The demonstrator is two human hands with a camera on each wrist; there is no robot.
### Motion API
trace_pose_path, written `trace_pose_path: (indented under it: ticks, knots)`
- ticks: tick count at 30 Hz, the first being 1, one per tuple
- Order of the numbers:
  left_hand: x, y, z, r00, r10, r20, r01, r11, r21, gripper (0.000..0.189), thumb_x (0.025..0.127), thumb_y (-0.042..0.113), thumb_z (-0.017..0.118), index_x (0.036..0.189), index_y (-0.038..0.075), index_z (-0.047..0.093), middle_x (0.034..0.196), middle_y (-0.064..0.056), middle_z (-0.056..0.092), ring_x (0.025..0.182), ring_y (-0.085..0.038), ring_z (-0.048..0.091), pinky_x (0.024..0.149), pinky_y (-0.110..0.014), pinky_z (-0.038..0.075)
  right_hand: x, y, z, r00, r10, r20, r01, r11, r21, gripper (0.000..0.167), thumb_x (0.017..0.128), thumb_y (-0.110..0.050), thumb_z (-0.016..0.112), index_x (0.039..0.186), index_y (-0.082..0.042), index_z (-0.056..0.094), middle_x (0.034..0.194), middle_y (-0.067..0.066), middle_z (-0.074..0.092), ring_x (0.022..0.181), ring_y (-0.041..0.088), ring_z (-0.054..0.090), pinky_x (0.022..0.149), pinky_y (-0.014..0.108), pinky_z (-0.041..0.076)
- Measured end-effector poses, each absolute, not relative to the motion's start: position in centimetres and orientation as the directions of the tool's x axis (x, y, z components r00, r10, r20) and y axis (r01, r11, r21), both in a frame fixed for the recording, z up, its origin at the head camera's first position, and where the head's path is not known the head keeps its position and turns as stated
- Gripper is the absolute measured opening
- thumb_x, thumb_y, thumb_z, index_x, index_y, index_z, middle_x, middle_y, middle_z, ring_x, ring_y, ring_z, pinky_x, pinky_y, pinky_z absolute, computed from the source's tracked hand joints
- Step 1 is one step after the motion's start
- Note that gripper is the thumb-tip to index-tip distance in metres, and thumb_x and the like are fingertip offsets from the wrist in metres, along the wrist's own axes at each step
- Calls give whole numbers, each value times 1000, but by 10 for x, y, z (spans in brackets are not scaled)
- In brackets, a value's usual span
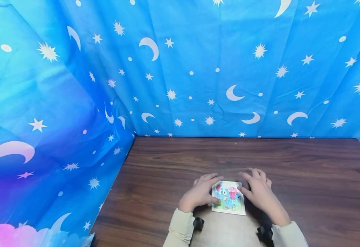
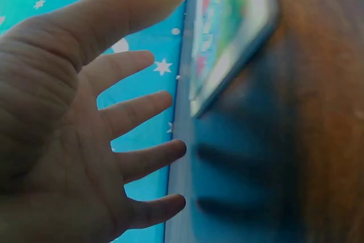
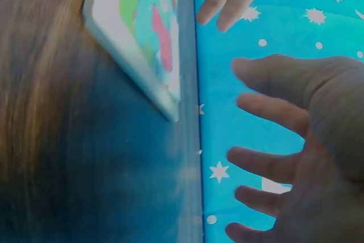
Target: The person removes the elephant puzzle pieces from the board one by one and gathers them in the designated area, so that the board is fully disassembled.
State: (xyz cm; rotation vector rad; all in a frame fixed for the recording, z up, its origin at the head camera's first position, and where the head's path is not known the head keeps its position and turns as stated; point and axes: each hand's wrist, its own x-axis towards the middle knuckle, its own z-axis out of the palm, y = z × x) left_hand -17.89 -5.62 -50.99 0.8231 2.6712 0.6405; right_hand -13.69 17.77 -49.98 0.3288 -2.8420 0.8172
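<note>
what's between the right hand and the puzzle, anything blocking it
Nothing visible blocks it. The right hand is at the right edge of the puzzle, with its thumb nearest and no other object in the gap. The left hand is at the opposite edge, so it isn't in between.

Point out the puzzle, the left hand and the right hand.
Puzzle (image 1: 228, 199), head view: middle of its picture.
Left hand (image 1: 199, 192), head view: back of the hand.
Right hand (image 1: 260, 192), head view: back of the hand.

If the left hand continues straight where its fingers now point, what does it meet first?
Probably the brown tabletop beside the puzzle; the fingers point toward it, though depth is hard to judge.
</note>
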Motion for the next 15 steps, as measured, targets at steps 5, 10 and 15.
trace_pose_path:
  ticks: [5, 10, 15]
  knots:
    - [-182, -51, -517, -800, 587, -125, 493, 762, 421, 77, 84, 34, 84, 152, 30, 48, 157, 1, 41, 142, -26, 38, 109, -60, 31, -146, 180, -506, -970, -199, 137, -241, 844, -480, 29, 83, -11, 79, 111, -8, 74, 123, 31, 57, 119, 63, 40, 83, 78, 32]
    - [-179, -49, -524, -786, 603, -137, 539, 776, 327, 71, 83, 41, 83, 148, 33, 54, 155, 1, 43, 138, -27, 38, 105, -54, 35, -152, 179, -509, -972, -231, 51, -228, 853, -469, 29, 83, -13, 80, 110, -4, 74, 121, 28, 58, 117, 59, 43, 83, 75, 33]
    - [-176, -48, -525, -783, 609, -126, 564, 782, 265, 69, 84, 46, 81, 146, 35, 55, 155, 1, 42, 137, -26, 37, 103, -51, 36, -155, 177, -513, -975, -216, 52, -216, 869, -445, 31, 81, -12, 82, 110, -3, 75, 119, 26, 60, 114, 55, 47, 85, 75, 32]
